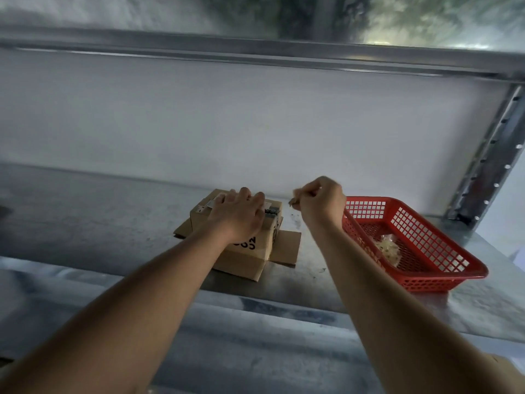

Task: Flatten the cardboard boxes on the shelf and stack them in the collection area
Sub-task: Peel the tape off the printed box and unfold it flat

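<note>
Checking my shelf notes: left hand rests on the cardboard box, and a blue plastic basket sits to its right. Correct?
Not quite: the head view shows a red plastic basket, not blue. The rest holds: the left hand rests on the cardboard box, with the basket to its right.

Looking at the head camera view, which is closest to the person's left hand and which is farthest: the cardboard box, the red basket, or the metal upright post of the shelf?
From the left hand:
1. Cardboard box: directly under the hand, which rests on its top.
2. Red basket: to the right on the shelf, beyond the right hand.
3. Metal upright post: far right, behind the basket.
</note>
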A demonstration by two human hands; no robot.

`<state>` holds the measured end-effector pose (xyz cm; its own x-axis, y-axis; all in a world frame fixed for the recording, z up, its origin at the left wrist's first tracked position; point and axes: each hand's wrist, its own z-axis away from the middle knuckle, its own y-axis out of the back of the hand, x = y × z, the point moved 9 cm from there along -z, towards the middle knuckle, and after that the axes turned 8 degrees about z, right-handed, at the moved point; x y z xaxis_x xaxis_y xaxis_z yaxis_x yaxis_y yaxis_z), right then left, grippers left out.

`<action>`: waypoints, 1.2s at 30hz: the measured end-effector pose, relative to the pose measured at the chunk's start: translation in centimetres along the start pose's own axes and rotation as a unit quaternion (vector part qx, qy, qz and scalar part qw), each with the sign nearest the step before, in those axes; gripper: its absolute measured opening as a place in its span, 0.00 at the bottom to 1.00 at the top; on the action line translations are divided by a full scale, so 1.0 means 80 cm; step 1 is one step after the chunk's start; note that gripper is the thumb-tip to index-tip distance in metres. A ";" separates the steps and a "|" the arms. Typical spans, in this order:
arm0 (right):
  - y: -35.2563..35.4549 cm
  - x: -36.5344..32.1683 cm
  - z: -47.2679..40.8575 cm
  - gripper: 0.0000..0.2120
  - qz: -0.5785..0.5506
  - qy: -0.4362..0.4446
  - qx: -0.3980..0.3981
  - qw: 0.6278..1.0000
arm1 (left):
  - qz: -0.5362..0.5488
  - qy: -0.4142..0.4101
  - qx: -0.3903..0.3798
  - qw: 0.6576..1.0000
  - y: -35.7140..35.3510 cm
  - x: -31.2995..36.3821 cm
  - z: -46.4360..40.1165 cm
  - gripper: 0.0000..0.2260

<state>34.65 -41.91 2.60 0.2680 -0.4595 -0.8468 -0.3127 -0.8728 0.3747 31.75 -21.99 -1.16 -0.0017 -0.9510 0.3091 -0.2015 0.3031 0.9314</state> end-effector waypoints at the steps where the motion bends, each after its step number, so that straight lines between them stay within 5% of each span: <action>1: 0.005 -0.010 -0.004 0.10 -0.007 0.005 -0.012 1.000 | 0.010 0.010 -0.003 1.000 -0.001 -0.002 -0.002 0.11; 9: -0.009 -0.030 0.021 0.10 0.089 0.059 -0.078 0.991 | 0.000 0.033 0.000 0.999 -0.003 0.010 0.001 0.14; 17: 0.042 -0.014 0.006 0.02 0.125 0.059 -0.027 0.990 | -0.008 0.037 -0.019 0.999 -0.022 0.074 -0.002 0.20; 22: 0.086 0.008 -0.003 0.06 0.177 0.066 -0.003 0.982 | -0.007 0.029 -0.025 0.999 -0.031 0.108 -0.006 0.22; 26: 0.121 0.026 -0.008 0.08 0.274 0.068 0.009 0.959 | -0.019 0.016 -0.019 1.000 -0.035 0.126 -0.001 0.24; 36: 0.142 0.076 0.000 0.11 0.435 0.011 -0.105 0.894 | -0.081 -0.023 -0.026 0.996 -0.031 0.154 0.021 0.29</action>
<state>32.77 -54.62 1.69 0.0257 -0.9808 -0.1935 -0.2349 -0.1941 0.9524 30.61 -34.57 0.04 -0.0189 -0.9892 0.1455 -0.1525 0.1466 0.9774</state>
